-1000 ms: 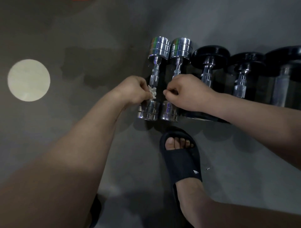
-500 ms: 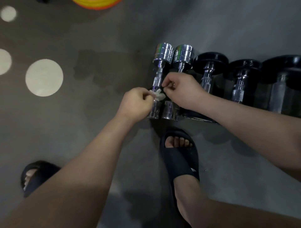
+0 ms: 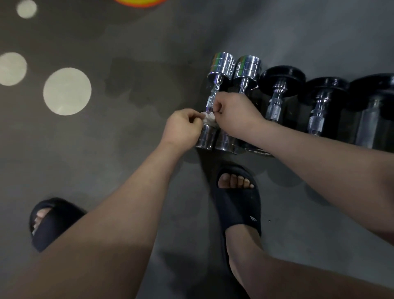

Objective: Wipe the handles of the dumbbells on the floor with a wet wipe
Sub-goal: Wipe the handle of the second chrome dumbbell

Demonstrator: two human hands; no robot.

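Two chrome dumbbells lie side by side on the grey floor; the left chrome dumbbell (image 3: 213, 100) shows its knurled handle, while the right chrome dumbbell (image 3: 247, 68) has its handle hidden under my right hand. A small crumpled white wet wipe (image 3: 208, 117) sits low on the left dumbbell's handle. My left hand (image 3: 183, 128) pinches the wipe from the left. My right hand (image 3: 235, 114) pinches it from the right with curled fingers. Three black dumbbells, the nearest black dumbbell (image 3: 279, 94), continue the row to the right.
My right foot in a black slide sandal (image 3: 238, 204) stands just below the chrome dumbbells; my left sandal (image 3: 49, 222) is at lower left. Pale round spots (image 3: 67, 91) mark the floor on the left. An orange-yellow object (image 3: 140, 2) peeks in at the top edge.
The view has shifted, bringing the left foot and more floor spots into sight. My right hand has left the second dumbbell's handle and now pinches the wipe with the left hand.
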